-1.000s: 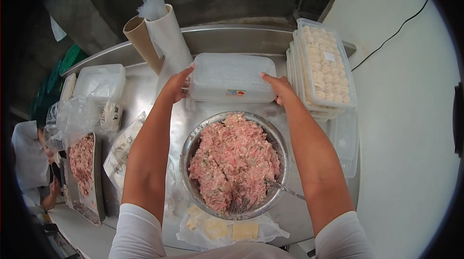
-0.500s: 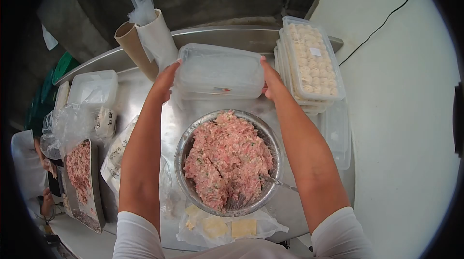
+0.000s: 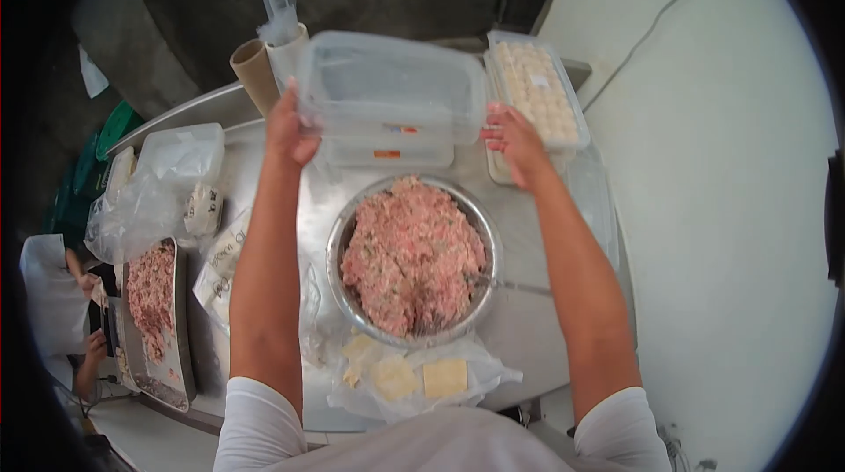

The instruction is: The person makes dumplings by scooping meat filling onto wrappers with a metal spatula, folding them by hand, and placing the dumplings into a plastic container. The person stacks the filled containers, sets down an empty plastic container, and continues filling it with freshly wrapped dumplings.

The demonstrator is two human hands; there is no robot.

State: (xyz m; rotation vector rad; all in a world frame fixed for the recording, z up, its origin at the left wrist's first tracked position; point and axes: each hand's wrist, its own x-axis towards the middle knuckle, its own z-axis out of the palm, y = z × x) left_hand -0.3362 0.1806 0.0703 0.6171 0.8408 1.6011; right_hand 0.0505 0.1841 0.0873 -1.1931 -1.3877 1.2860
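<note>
A clear, empty-looking plastic container [image 3: 392, 80] is raised and blurred above the table. My left hand [image 3: 292, 130] grips its left end. At its right end is my right hand [image 3: 518, 142], fingers spread, tips beside or barely touching the edge. Partly hidden below the raised container, a second clear container [image 3: 387, 155] with an orange label rests on the table. Nearer me stands a steel bowl [image 3: 495, 274] filled with pink minced mixture [image 3: 409, 252], a metal utensil [image 3: 519, 285] leaning in it.
Containers of dumplings [image 3: 537, 93] are stacked right. Two rolls [image 3: 255, 76] stand at the back. Wrapper sheets [image 3: 444, 378] lie on plastic in front. Left are a tray of mince [image 3: 182, 322], plastic bags [image 3: 136, 217], a clear box [image 3: 189, 151] and a co-worker's hands [image 3: 92, 344].
The container has risen off the table, revealing another beneath it. My left hand moved up with it; my right hand's fingers have spread at its right end. The view has shifted.
</note>
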